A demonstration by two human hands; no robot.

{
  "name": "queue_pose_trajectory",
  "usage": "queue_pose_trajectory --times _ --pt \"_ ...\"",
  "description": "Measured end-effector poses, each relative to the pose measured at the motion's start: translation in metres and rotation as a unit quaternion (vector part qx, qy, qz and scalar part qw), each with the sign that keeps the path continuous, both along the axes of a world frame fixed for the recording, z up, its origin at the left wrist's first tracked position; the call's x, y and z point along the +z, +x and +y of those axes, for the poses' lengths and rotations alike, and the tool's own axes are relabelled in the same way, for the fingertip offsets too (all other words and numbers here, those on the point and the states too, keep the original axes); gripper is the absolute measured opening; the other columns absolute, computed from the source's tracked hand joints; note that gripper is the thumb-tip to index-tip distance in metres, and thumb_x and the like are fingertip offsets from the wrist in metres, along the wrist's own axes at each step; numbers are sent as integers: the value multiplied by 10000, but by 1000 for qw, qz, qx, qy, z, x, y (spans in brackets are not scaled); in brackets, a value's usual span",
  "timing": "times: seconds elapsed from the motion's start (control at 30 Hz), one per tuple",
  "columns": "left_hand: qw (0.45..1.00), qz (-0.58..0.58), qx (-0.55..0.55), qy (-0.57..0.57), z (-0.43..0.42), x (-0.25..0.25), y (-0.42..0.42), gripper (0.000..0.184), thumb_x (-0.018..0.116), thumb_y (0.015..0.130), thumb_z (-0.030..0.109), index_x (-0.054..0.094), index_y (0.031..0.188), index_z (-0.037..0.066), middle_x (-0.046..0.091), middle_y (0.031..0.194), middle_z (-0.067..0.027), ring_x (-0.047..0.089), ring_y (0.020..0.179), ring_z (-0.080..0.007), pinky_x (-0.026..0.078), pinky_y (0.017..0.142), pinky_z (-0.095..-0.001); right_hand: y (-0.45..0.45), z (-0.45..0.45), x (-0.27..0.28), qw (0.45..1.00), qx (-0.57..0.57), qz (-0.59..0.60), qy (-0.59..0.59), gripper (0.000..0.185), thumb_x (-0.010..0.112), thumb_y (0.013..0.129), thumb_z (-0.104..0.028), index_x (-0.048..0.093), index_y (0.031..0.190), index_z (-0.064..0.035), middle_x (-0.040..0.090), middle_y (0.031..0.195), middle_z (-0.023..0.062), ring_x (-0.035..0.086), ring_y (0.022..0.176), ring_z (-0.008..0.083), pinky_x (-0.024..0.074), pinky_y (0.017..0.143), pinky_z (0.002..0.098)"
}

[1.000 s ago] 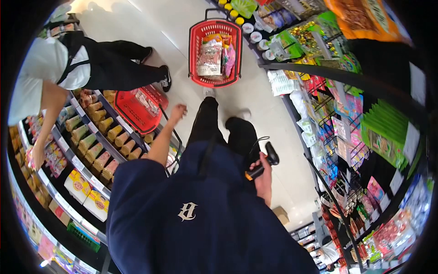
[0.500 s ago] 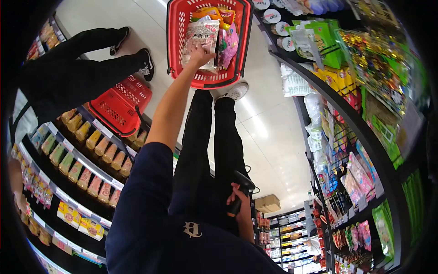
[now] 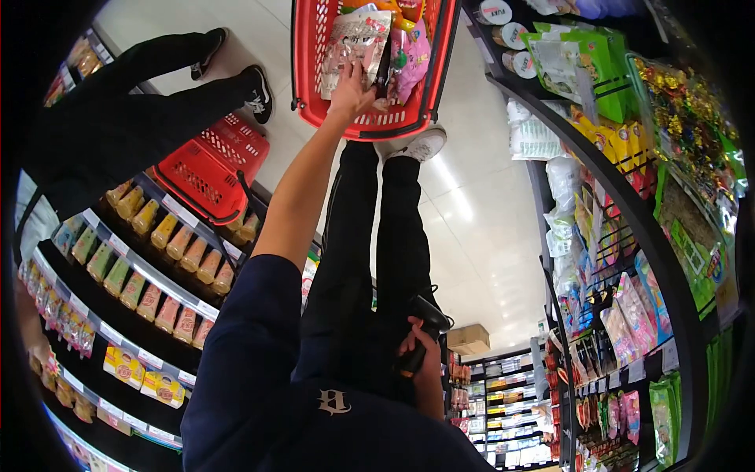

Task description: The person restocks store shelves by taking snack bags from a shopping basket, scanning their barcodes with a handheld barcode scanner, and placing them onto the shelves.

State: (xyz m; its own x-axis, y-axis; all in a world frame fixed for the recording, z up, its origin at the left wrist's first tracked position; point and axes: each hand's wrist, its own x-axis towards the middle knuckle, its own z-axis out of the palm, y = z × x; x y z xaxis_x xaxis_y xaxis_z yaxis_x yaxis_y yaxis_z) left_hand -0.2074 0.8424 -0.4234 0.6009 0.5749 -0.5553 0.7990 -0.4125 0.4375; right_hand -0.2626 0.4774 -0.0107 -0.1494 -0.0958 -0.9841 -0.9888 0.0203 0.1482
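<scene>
My left hand (image 3: pixel 351 93) reaches into a red shopping basket (image 3: pixel 308 110). Its fingers are apart and lie on the lower part of a silvery-white printed food packet (image 3: pixel 355 39). Beside that packet are a pink packet (image 3: pixel 413 61) and a narrow dark item (image 3: pixel 382 69); orange and yellow packets (image 3: pixel 403 17) lie behind, cut off by the top of the view. Down by my right thigh, my right hand (image 3: pixel 422 346) is closed around the grip of a black pistol-shaped device (image 3: pixel 430 315), which looks like a handheld scanner with a thin black loop.
Left, a person in black trousers (image 3: pixel 118 118) stands by a second red basket (image 3: pixel 208 169). Shelves of cone-shaped packs (image 3: pixel 149 303) curve along that side. A dark rack (image 3: pixel 629 204) of hanging snack bags runs along the right. A cardboard box (image 3: pixel 469 340) sits on the floor behind.
The basket appears higher in the view, its far end now cut off. The silvery-white packet has shifted and tilted beneath my left hand, exposing the dark item. My right hand keeps its grip.
</scene>
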Motion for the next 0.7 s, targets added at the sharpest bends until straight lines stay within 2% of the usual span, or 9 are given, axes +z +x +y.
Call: queue_pose_trajectory --times 0.03,0.07,0.13,0.17,0.3,0.43,0.53,0.67,0.7 --pt "998 -55 -4 17 5 -4 -2 817 644 777 252 250 1466 59 327 1456 -284 387 1305 -439 401 1020 -533 0 0 2 1000 -16 -1 8 324 572 923 -163 519 1198 -1 437 606 16 526 568 155 455 558 287" --pt "998 -62 -3 20 9 5 1 817 644 777 252 250 1466 59 327 1456 -284 387 1305 -439 401 1020 -533 -1 1 3 999 -31 -2 17 320 570 925 -164 519 1197 -2 436 609 16 526 570 155 454 557 286" --pt "999 21 5 -33 14 32 5 687 606 790 217 363 1413 60 543 1259 -275 561 1102 -420 465 943 -452 -4 0 3 999 -27 -12 23 319 568 927 -164 517 1198 -4 436 613 17 526 573 156 455 557 289" --pt "998 42 39 -38 15 38 8 601 583 787 191 461 1361 62 640 1086 -246 612 987 -411 474 900 -473 -4 1 4 999 -25 -16 24 317 566 929 -165 515 1200 -6 436 618 18 526 577 157 457 557 292" --pt "976 -93 192 -52 16 18 -26 471 561 778 122 611 1241 55 662 1081 -231 645 995 -369 496 881 -428 -9 16 11 998 -39 -40 5 345 633 879 -164 554 1173 -1 481 623 30 551 580 168 466 565 298" --pt "955 -168 210 -126 19 16 -60 427 547 772 49 641 1187 22 690 1001 -227 687 938 -273 511 826 -331 -16 30 17 997 -42 -62 2 339 630 882 -155 549 1176 -7 514 648 34 565 593 170 480 584 293" --pt "975 -109 148 -127 12 97 -62 423 540 783 41 631 1194 8 692 980 -226 684 900 -252 501 824 -320 -18 38 27 996 -46 -77 -1 335 632 878 -145 556 1178 -14 544 669 41 594 623 174 505 611 294" --pt "941 -279 186 -39 -33 149 -75 432 495 799 25 618 1212 1 670 761 -153 612 684 -196 499 692 -352 -12 48 40 992 -5 -122 0 304 635 872 -129 585 1153 -25 590 704 50 630 656 178 529 613 296" --pt "934 -286 202 -74 -40 164 -78 433 501 801 28 617 1218 10 662 746 -150 608 677 -202 493 679 -361 -9 49 43 991 2 -131 8 319 638 876 -134 563 1172 -41 588 713 42 629 656 176 532 616 300"
